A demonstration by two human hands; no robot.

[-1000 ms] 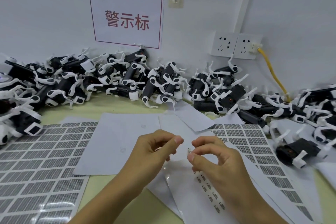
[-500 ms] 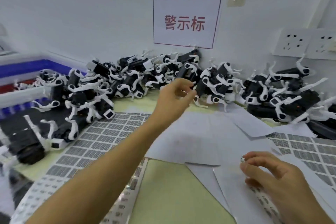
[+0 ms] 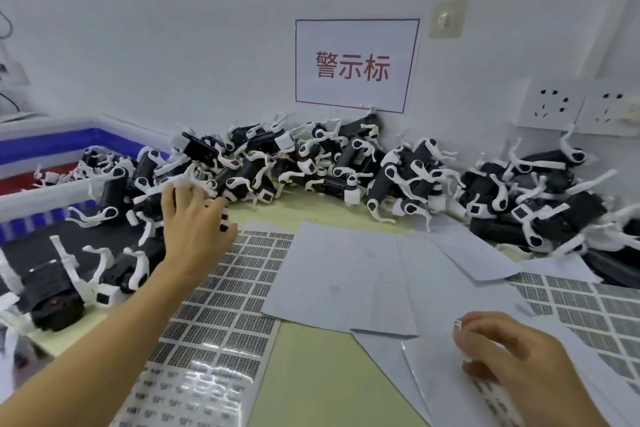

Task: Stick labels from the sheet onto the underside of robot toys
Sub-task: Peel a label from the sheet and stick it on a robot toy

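**Left hand at the toy heap, one label on the right fingertip**

Along the white wall [image 3: 173, 28] runs the largest thing on view, a heap of black-and-white robot toys [image 3: 346, 163], tangled legs up and too many to count exactly; several dozen at least, from the left edge of the table [image 3: 311, 374] to the right edge. More of them lie in a blue-and-white bin [image 3: 45, 146] at far left. On the wall hang one white sign [image 3: 356, 66] with a red border and three red characters, one small hook plate [image 3: 446, 19] and two socket plates [image 3: 554, 104], side by side.

Next in size, on the yellow-green table lie the papers. Two label sheets still carry dense grids of dark labels: one label sheet on the left [image 3: 225, 295], reaching under the left forearm, and one label sheet on the right [image 3: 588, 308]. Between them lie several blank backing papers [image 3: 346, 274], overlapping; at least four can be made out. A glossy, partly used sheet [image 3: 450, 385] lies under the right hand.

Two bare hands show. The left hand [image 3: 194, 229] reaches out over the left part of the heap, fingers spread and nearly straight, tips touching the white legs of a toy without gripping anything. The right hand [image 3: 502, 354] rests low over the glossy sheet, fingers loosely curled, with one small label [image 3: 458, 324] stuck to the tip of its forefinger, just above the paper.
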